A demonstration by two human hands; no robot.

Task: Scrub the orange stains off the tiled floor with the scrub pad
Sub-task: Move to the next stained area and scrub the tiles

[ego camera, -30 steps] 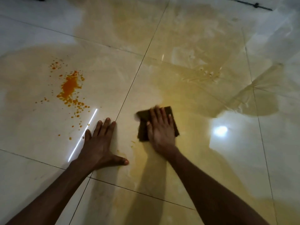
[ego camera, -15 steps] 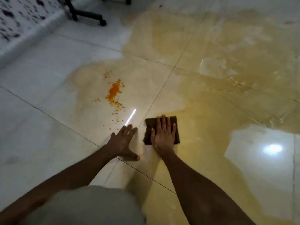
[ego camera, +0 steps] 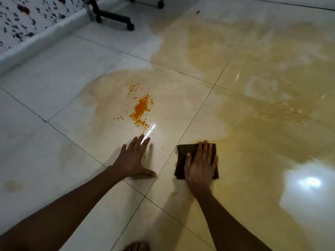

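A dark brown scrub pad lies flat on the glossy tiled floor. My right hand presses on it, palm down, fingers pointing away from me. My left hand is spread flat on the tile to the pad's left, holding nothing. A bright orange stain with scattered droplets sits just beyond the left hand's fingertips. A wide, pale yellow-orange wet smear covers the tiles ahead and to the right of the pad.
Black wheeled chair legs stand at the far left. A white skirting and patterned wall run along the upper left. A small faint stain marks the left tile. Part of a foot shows at the bottom edge.
The view has pulled back and swung left, bringing the chair legs and wall into sight. The pad under my right hand has slid right, further from my left hand.
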